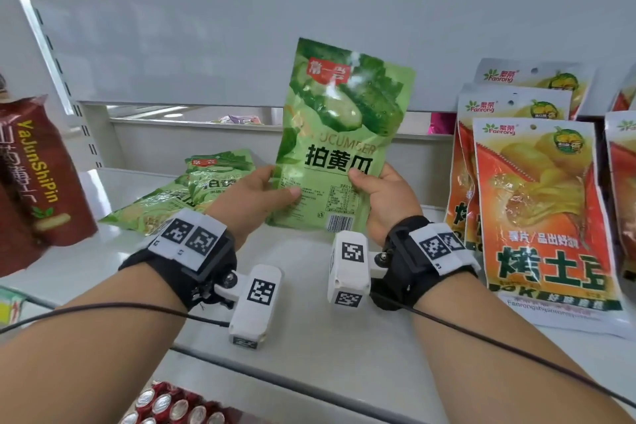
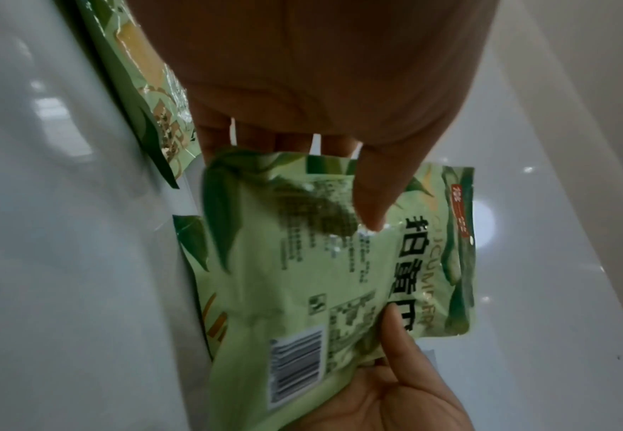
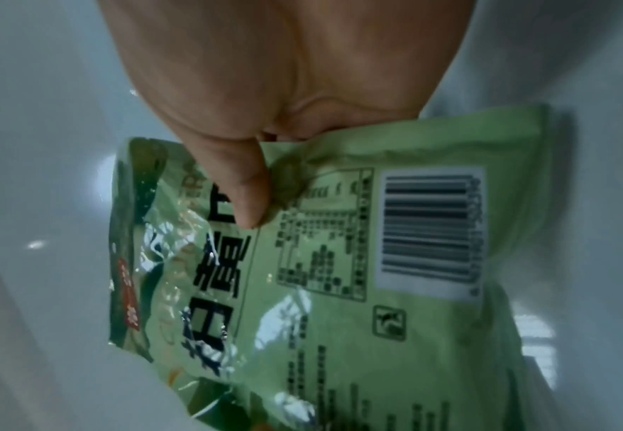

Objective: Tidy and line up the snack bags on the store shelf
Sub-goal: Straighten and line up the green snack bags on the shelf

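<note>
A green cucumber snack bag stands upright above the white shelf, held by both hands. My left hand pinches its lower left edge, thumb on the front. My right hand pinches the lower right edge the same way. In the left wrist view the green bag shows its barcode, with the left thumb pressed on it. The right wrist view shows the same bag under the right thumb. More green cucumber bags lie flat in a loose heap behind my left hand.
Orange potato-chip bags stand in a row at the right. A dark red snack bag leans at the left edge. Red cans sit on the lower shelf. The shelf's back panel rises behind.
</note>
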The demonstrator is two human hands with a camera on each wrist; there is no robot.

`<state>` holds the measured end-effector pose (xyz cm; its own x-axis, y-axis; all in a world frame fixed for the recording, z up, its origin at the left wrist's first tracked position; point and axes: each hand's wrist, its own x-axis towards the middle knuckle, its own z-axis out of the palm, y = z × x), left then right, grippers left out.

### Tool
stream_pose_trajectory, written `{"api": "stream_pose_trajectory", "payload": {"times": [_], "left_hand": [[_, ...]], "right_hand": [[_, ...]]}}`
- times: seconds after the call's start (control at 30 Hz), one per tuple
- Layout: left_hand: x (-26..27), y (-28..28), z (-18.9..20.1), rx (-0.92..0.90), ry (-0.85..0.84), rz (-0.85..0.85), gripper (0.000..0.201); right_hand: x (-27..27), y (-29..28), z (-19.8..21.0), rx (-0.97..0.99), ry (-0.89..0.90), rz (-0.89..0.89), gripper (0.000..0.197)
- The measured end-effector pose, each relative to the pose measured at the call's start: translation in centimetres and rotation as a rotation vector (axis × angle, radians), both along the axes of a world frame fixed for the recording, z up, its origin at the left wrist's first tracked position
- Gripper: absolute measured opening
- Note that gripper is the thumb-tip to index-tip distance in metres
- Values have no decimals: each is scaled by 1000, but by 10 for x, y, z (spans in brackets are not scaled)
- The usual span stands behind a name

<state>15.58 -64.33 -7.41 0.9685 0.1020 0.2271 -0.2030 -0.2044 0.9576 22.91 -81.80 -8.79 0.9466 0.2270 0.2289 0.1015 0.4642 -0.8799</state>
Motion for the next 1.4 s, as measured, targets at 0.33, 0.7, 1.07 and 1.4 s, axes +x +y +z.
{"api": "stream_pose_trajectory", "payload": {"times": [0.33, 0.7, 1.07, 1.4], "left_hand": [[12, -1, 15, -166, -112, 122, 17], [6, -20, 48, -271, -228, 98, 12], [-5, -25, 49, -301, -233, 170, 14], [-15, -23, 58, -229, -283, 393, 30]], "right_hand": [[-6, 0, 10, 150, -42, 46, 9], [-10, 2, 21, 237, -8, 47, 50], [-7, -4, 15, 119, -37, -124, 9], [-27, 4, 14, -228, -258, -27, 7]]}}
